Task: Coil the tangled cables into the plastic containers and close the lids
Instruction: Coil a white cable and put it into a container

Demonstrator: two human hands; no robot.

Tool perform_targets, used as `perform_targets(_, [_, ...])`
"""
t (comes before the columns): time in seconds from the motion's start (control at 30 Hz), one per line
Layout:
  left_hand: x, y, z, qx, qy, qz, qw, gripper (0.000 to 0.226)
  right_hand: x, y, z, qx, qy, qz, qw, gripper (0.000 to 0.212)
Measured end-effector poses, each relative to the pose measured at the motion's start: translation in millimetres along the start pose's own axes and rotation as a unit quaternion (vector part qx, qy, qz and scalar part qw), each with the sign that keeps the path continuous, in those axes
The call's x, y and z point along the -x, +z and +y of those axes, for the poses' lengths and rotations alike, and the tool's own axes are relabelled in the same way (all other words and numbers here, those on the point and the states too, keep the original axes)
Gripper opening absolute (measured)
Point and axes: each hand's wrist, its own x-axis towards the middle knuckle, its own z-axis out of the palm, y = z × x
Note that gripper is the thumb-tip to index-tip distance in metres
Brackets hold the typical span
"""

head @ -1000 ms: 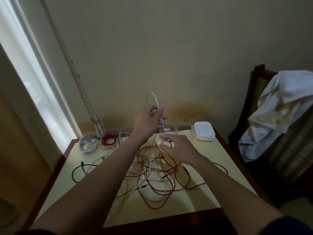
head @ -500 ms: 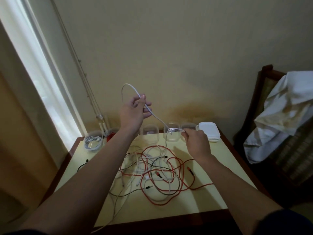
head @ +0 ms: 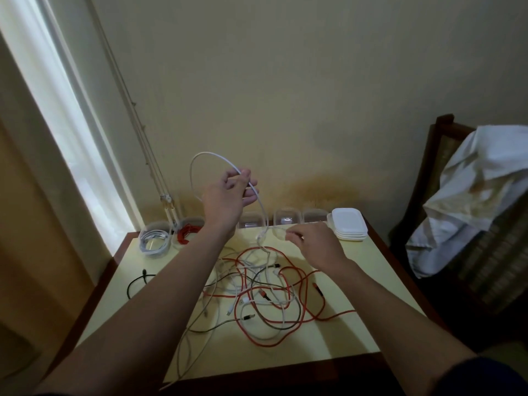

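Thin white cable arched in a loop, left hand grip pinching it, right hand grip likewise

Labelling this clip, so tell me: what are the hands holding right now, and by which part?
The left hand pinches the white cable beside the top of its lifted loop. The right hand pinches what seems to be the same cable lower down.

We find nothing readable: no lettering, brand or number shows on the lids right of centre, the containers beside them, or the white cable.
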Motion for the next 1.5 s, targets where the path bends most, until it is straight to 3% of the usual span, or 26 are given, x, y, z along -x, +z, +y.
perform_targets(0.13, [3,-3,2,0.011,-0.023,-0.024,0.999,0.012,3,-6,-8,-0.080,0.019,0.062,0.995,0.031])
perform_targets(0.27, [5,0,2,0.048,-0.063,-0.041,0.996,0.012,5,-8,-20,-0.151,0.005,0.021,0.988,0.027])
perform_targets(0.47, [10,4,3,0.075,-0.105,-0.062,0.990,0.022,10,-7,-34,-0.161,-0.029,-0.034,0.986,0.017])
perform_targets(0.6, [9,3,4,0.072,-0.111,-0.063,0.989,0.025,9,-8,-33,-0.114,-0.063,0.031,0.991,0.017])
perform_targets(0.77, [17,-2,-12,-0.095,-0.134,-0.173,0.971,0.043,6,-11,-39,-0.051,-0.068,0.070,0.994,0.027])
perform_targets(0.9, [36,-2,-24,-0.173,-0.129,-0.279,0.936,0.061,7,-21,-52,-0.212,-0.018,0.054,0.976,0.030])
perform_targets(1.07, [48,-2,-23,-0.191,-0.124,-0.305,0.925,0.073,8,-37,-55,-0.263,-0.028,0.025,0.964,0.038])
perform_targets(1.17, [50,-4,-15,-0.221,-0.077,-0.299,0.925,0.070,7,-39,-55,-0.228,-0.007,0.123,0.966,0.038])
perform_targets(1.23, [50,-7,-9,-0.175,-0.083,-0.312,0.930,0.058,8,-38,-56,-0.233,0.016,0.214,0.949,0.031])
perform_targets(1.3, [48,-12,-4,-0.096,-0.118,-0.329,0.932,0.048,9,-39,-57,-0.175,0.006,0.220,0.960,0.025])
perform_targets(1.37, [46,-16,3,0.016,-0.173,-0.326,0.929,0.038,11,-43,-56,-0.161,-0.016,0.143,0.976,0.030])
perform_targets(1.43, [39,-23,12,0.145,-0.228,-0.303,0.914,0.033,15,-45,-60,-0.273,0.001,0.032,0.961,0.049])
perform_targets(1.5, [27,-32,22,0.271,-0.247,-0.268,0.891,0.031,17,-43,-58,-0.323,0.023,-0.012,0.946,0.053])
